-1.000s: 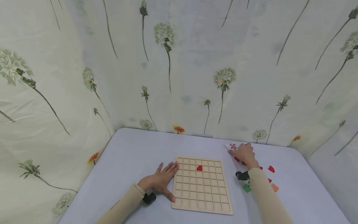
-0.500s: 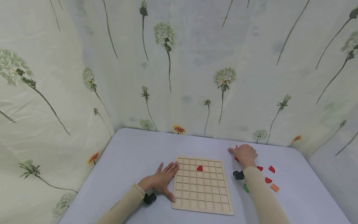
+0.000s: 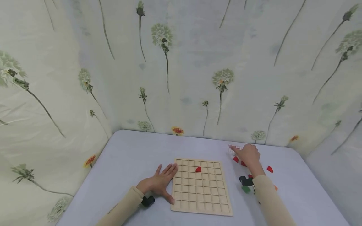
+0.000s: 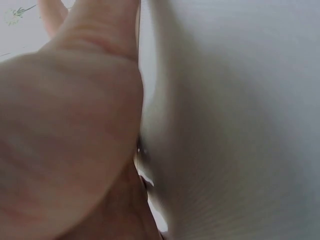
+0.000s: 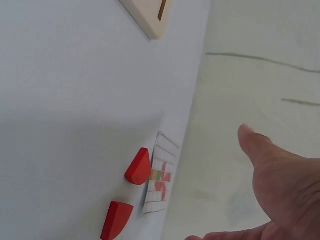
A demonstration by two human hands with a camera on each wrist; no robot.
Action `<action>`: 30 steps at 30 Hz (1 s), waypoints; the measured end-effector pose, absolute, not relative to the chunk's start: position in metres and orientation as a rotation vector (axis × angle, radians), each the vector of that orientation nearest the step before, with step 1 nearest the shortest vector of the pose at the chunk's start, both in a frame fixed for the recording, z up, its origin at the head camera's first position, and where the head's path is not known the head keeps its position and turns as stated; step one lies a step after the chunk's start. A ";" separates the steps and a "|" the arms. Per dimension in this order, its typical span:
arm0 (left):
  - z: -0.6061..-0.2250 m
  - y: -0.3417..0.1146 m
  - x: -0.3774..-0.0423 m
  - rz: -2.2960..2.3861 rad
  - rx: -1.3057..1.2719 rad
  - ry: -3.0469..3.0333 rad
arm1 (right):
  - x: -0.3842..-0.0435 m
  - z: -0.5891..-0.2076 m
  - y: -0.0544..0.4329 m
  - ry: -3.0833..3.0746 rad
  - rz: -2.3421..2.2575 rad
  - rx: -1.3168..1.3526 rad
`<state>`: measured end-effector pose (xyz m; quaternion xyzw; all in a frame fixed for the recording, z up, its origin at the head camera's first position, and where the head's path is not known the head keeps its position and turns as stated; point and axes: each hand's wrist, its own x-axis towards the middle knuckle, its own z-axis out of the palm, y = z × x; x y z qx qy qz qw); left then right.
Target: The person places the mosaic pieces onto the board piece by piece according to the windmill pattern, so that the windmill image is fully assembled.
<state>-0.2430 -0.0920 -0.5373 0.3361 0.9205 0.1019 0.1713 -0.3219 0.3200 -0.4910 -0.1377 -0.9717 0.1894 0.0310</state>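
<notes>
My left hand (image 3: 161,182) rests spread along the left edge of a pale wooden grid board (image 3: 201,190), fingertips and thumb on its rim. One red quarter-circle piece (image 3: 198,169) lies in a cell of the board's upper part. At the table's far right, my right hand (image 3: 249,156) hovers over a white gridded pattern card (image 5: 162,172), thumb extended. The right wrist view shows a gap between this hand and the card; its other fingers are mostly out of frame. Two red pieces, one (image 5: 139,167) touching or nearly touching the card and another (image 5: 117,220), lie near it.
Right of the board lie a green piece (image 3: 246,189), a red piece (image 3: 270,169) and an orange piece (image 3: 276,188) partly behind the right sleeve (image 3: 270,199). A flower-printed curtain (image 3: 186,78) hangs behind the white table (image 3: 144,150). Black cameras sit at both wrists.
The card, first slanted under the right hand, has shifted and now lies straighter. The right thumb has lifted off it. The head view has swung slightly right; the left hand stays on the board.
</notes>
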 end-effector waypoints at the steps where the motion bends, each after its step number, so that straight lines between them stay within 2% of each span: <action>1: -0.537 -0.093 -0.243 0.290 0.951 2.615 | -0.319 -0.490 0.319 -2.980 0.599 -0.407; 15: -0.536 -0.093 -0.243 0.312 0.961 2.604 | -0.279 -0.492 0.331 -2.916 0.908 -0.304; 23: -0.535 -0.093 -0.240 0.314 0.962 2.602 | -0.275 -0.502 0.353 -3.004 0.957 -0.199; 30: -0.534 -0.092 -0.241 0.312 0.954 2.591 | -0.276 -0.503 0.361 -3.055 0.981 -0.212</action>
